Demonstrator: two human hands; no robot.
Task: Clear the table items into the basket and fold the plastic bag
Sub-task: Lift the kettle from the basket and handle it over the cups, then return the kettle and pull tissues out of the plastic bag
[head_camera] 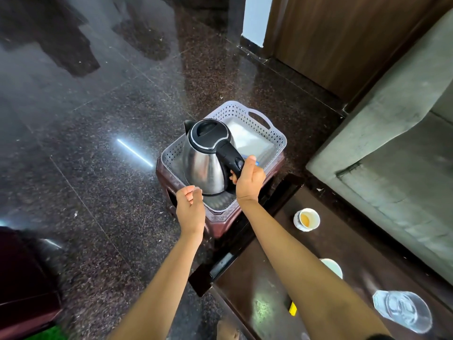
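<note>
A steel electric kettle [206,165] with a black lid and handle sits tilted in the pale perforated basket [255,123]. My right hand [250,179] grips the kettle's black handle. My left hand [190,207] hovers at the basket's near left rim beside the kettle's base, fingers loosely curled and holding nothing. A flat white packet or bag [252,141] lies in the basket behind the kettle. On the dark table [269,290] at lower right stand a white cup [306,219] with tea dregs, another white cup [332,267] and a clear glass [402,312].
The basket rests on a maroon plastic stool [220,222] on a polished dark granite floor [98,119]. A grey sofa [392,155] runs along the right. A wooden door [343,40] stands at the back, and dark furniture [24,285] fills the lower left.
</note>
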